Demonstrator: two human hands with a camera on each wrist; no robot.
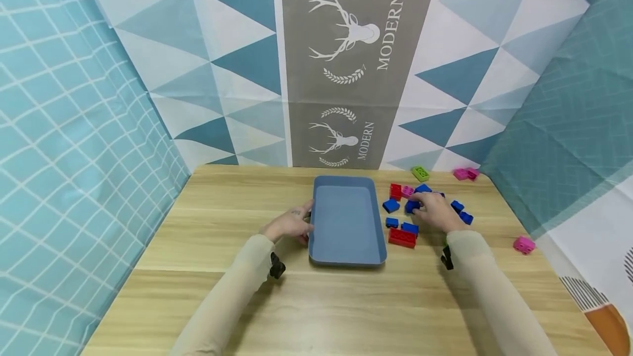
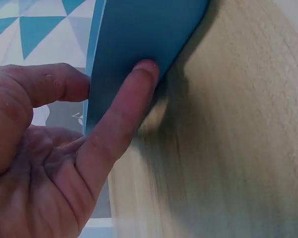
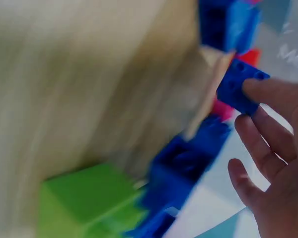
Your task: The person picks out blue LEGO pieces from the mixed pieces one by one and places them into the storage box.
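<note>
A shallow blue-grey tray (image 1: 348, 224) lies on the wooden table, and my left hand (image 1: 292, 223) touches its left side. Up close in the left wrist view, extended fingers and the thumb rest against the tray's outer wall (image 2: 121, 44) and rim. To the tray's right, my right hand (image 1: 436, 210) pinches a blue toy building brick (image 3: 233, 89) among several loose bricks. The thumb lies on the studded face of that brick, while the other fingers are partly spread. Part of the brick is hidden by the hand.
Near the tray's right edge lie red bricks (image 1: 402, 238), blue bricks (image 1: 391, 205) and a pink brick (image 1: 407, 191). A green brick (image 1: 420, 173) and pink bricks (image 1: 461, 174) sit at the back edge. Another pink brick (image 1: 524, 245) is far right. Patterned cloth (image 1: 237, 70) surrounds the table.
</note>
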